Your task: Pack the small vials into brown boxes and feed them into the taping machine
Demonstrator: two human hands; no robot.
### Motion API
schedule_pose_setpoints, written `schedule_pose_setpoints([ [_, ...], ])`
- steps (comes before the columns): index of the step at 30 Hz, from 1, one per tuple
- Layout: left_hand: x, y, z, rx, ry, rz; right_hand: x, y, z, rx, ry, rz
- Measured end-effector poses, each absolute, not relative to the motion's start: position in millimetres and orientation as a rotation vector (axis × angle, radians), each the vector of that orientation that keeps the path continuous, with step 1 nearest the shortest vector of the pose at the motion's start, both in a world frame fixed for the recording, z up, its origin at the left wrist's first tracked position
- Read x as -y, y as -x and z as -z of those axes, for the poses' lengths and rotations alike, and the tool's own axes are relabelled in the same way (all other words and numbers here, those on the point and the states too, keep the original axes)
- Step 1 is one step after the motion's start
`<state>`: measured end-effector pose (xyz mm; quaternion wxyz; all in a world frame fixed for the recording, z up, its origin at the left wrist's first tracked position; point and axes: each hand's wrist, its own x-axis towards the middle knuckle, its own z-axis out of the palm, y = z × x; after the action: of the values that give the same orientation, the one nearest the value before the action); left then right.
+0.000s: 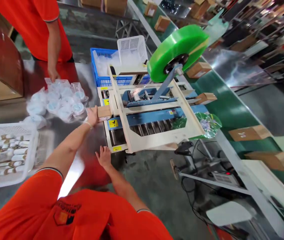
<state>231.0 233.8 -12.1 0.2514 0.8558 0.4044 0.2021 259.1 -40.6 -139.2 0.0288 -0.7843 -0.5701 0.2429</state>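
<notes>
My left hand (92, 116) is on the near end of a small cardboard box (104, 112), its fingers bent around that end. The box's other end lies in the entry of a carton taping machine (142, 118) with a cream frame and blue side rails. My right hand (104, 156) rests by the machine's front corner at the table edge, fingers spread, nothing in it. Left of my left hand is a pile of clear plastic bags (65, 101) with round white items inside. A big green tape roll (177, 53) is mounted above the machine.
A white basket (33, 146) of small white-and-gold items stands left. A co-worker's hand (53, 74) touches the bags from behind, near a large carton (3, 63). Behind the machine is a blue crate (94, 66). A green conveyor (222, 96) carrying several cartons runs along the right.
</notes>
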Motion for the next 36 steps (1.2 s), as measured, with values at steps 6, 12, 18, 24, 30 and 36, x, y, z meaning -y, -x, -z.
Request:
schedule_pose_setpoints([
  [6, -216, -295, 31, -0.838, -2.1, -0.507, 41, -264, 148, 1.748, 2.377, -0.632],
  [12, -137, -138, 31, -0.872, -2.032, -0.819, 45, -273, 146, 1.64, 2.322, -0.458],
  [18, -57, 147, -32, -2.268, -1.635, -0.978, -45, -205, 92, 1.679, 1.889, -0.651],
  [24, -9, 305, -70, -2.807, -0.801, -0.79, -156, 26, 3, 2.22, 1.353, -0.952],
  [30, -10, 316, -60, -2.649, -0.677, -0.689, -172, 168, -24, 2.361, 1.349, -1.16],
  [36, 20, 290, -60, -2.499, -0.759, -0.804, -159, 124, -41, 1.924, 1.405, -1.365],
])
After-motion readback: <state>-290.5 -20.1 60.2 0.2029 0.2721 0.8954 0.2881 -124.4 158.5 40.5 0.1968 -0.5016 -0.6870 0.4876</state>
